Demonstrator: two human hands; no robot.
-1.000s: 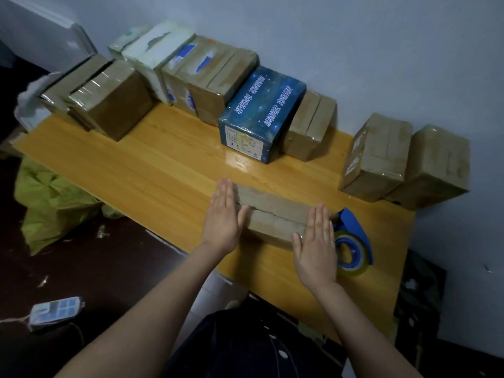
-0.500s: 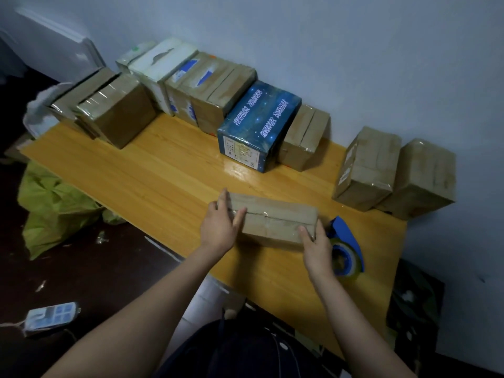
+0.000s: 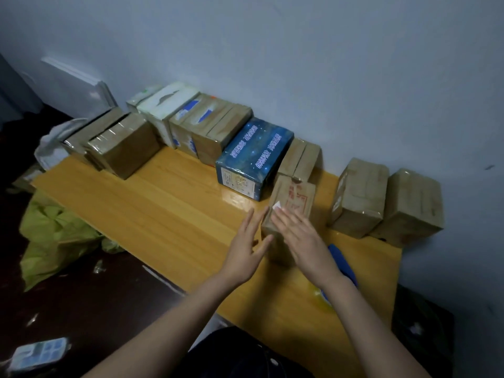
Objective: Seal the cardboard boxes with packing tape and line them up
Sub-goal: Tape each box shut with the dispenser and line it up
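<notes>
A small brown cardboard box (image 3: 296, 199) with red print and a white sticker on top lies on the wooden table (image 3: 169, 203), its long side pointing toward the wall. My right hand (image 3: 302, 236) lies flat on the near part of its top, fingers straight. My left hand (image 3: 245, 246) is open against the box's left side, fingers straight. The blue tape dispenser (image 3: 342, 261) lies just right of my right wrist, mostly hidden by the arm.
A row of taped boxes stands along the wall, with a blue printed box (image 3: 253, 156) and a small brown box (image 3: 301, 159) just behind the one under my hands. Two brown boxes (image 3: 387, 200) stand to the right. A green bag (image 3: 57, 236) lies on the floor at left.
The box has been turned from lying crosswise to pointing at the wall and moved farther back and right. Both hands went from holding its ends to lying flat on it.
</notes>
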